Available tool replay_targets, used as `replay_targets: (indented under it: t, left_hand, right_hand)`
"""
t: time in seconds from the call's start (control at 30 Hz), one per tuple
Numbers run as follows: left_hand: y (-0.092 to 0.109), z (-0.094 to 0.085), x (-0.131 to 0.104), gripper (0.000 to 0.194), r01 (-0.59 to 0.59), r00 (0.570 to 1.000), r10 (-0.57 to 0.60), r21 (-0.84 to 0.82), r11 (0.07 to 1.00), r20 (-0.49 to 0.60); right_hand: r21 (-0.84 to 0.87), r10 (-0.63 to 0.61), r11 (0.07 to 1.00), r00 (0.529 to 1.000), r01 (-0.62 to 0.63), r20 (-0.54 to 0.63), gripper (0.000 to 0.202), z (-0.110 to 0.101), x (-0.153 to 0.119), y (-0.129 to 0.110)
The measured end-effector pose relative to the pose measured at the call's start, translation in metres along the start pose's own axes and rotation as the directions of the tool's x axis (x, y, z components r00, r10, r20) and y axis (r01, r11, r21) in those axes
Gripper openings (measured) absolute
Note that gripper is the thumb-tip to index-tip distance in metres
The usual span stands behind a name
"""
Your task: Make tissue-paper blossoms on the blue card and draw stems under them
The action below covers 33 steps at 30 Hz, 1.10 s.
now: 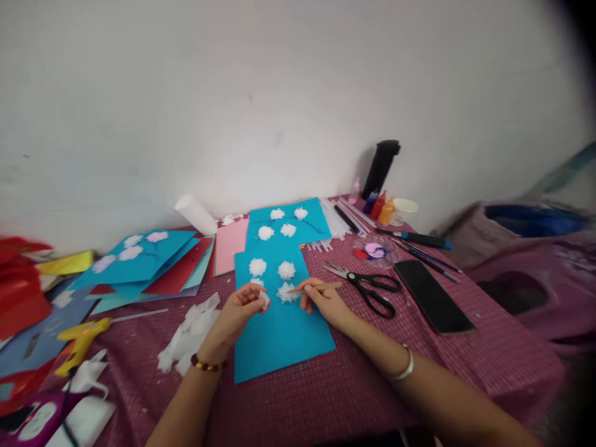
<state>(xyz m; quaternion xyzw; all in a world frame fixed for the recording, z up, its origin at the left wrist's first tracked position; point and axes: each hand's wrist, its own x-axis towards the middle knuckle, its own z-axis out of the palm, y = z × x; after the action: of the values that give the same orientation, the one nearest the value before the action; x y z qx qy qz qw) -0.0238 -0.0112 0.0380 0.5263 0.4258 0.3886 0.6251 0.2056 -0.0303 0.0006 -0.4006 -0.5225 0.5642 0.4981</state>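
Observation:
A blue paper sheet (279,338) lies in front of me, bearing several white tufts of crumpled tissue paper. My left hand (242,307) is closed in a pinch on a small piece of white tissue paper (264,300) above the sheet's left side. In my right hand (321,299) is a thin wooden stick (331,286), held like a pen. Its tip meets, or is just over, the lower right tissue tuft (287,292). One more tuft on the left is partly hidden behind my left fingers.
Torn white tissue (190,332) lies left of the sheet, beyond it a yellow glue gun (81,341). Black-handled scissors (367,287) and a dark phone (433,298) are to the right. Another blue sheet with tufts (288,211) is behind. Paint bottles (379,205) stand near the wall.

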Motion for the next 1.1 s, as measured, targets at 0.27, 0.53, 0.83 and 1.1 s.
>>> replay_targets:
  t: [0.27, 0.53, 0.83, 1.1]
  left_hand:
    - [-0.033, 0.034, 0.007, 0.034, 0.004, 0.999, -0.015, 0.248, 0.969, 0.043]
    - [-0.025, 0.028, 0.007, 0.020, -0.015, 0.999, 0.000, 0.279, 0.960, 0.052]
    - [-0.022, 0.003, 0.016, 0.016, -0.072, 0.997, 0.069, -0.186, 0.980, -0.027]
    - [-0.024, 0.008, 0.015, 0.020, -0.098, 0.993, 0.102, -0.072, 0.993, 0.063]
  right_hand:
    - [-0.084, -0.098, 0.991, 0.993, 0.104, 0.072, 0.013, 0.014, -0.007, -0.003]
    - [-0.105, -0.072, 0.992, 0.997, 0.075, 0.028, 0.004, 0.015, -0.004, -0.006]
    - [-0.038, 0.006, 0.999, 0.984, -0.013, -0.179, 0.036, -0.007, 0.007, -0.004]
    - [-0.111, -0.007, 0.994, 0.996, -0.003, -0.090, 0.018, 0.002, 0.006, 0.007]
